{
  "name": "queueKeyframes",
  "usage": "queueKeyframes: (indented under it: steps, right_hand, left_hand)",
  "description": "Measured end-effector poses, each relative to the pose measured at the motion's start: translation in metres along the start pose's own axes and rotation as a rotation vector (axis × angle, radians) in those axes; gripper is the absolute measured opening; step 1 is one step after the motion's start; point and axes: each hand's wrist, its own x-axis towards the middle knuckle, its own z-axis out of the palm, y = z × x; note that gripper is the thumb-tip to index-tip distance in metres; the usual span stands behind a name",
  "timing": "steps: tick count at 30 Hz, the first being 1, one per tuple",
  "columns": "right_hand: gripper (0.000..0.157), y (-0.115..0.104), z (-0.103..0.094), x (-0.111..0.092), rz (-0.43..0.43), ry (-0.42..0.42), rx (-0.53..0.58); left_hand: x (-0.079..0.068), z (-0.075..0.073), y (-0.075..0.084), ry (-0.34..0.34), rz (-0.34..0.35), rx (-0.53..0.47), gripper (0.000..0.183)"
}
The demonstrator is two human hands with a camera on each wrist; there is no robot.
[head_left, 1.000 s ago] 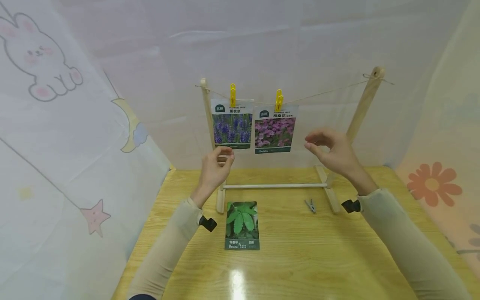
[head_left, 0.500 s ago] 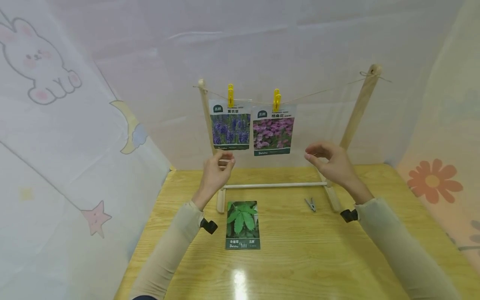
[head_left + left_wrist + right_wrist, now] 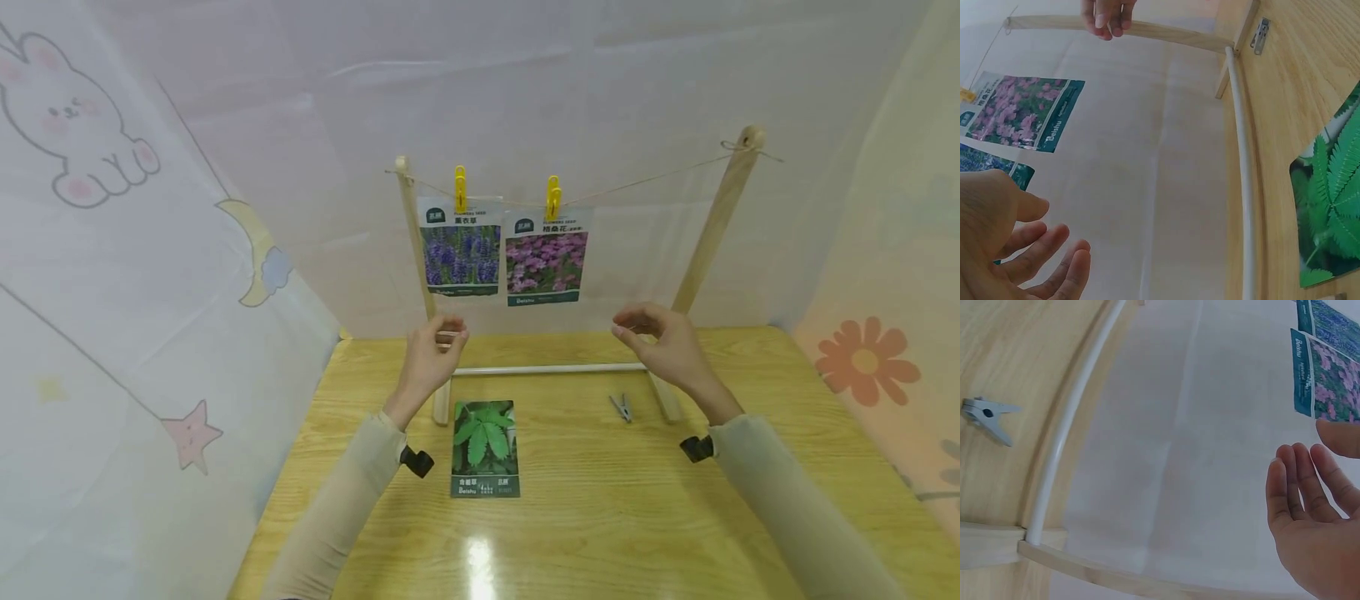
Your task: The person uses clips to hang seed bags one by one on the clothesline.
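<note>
The left hand (image 3: 430,360), its fingers loosely curved with the thumb apart, hovers just below the purple-flower packet (image 3: 461,254) in the head view. The right hand (image 3: 669,343), similarly relaxed and spaced, hovers lower than the pink-flower packet (image 3: 546,260) and to its right. Both packets hang side by side, each by a yellow clip (image 3: 461,190), from a string (image 3: 637,182) (it sags across the wooden stand (image 3: 716,225)). A green-leaf packet (image 3: 485,446) and, farther right, a grey clip (image 3: 622,408) lie on the surface (image 3: 600,517).

Leaf pkt (image 3: 485,450): "Beishu"; purple pkt (image 3: 462,252), pink pkt (image 3: 546,260): same + "FLOWERS SEED".
</note>
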Motion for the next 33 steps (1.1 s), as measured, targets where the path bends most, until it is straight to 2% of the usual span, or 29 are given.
queueKeyframes:
  steps: [5, 15, 22, 33]
  right_hand:
    - [0.018, 0.009, 0.004, -0.006, -0.008, 0.003, 0.003]
    - [0.020, 0.028, 0.015, -0.011, -0.037, -0.016, 0.045]
    - [0.018, 0.035, 0.022, -0.013, 0.010, -0.041, -0.006]
    - [0.017, 0.050, 0.022, -0.018, -0.011, -0.056, -0.059]
  left_hand:
    - [-0.004, 0.004, -0.008, -0.013, -0.022, 0.014, 0.025]
    - [-0.009, 0.011, -0.023, -0.035, -0.004, 0.026, 0.027]
    - [-0.014, 0.014, -0.030, -0.038, 0.004, 0.029, 0.027]
    - [-0.021, 0.020, -0.041, -0.068, -0.005, 0.095, 0.028]
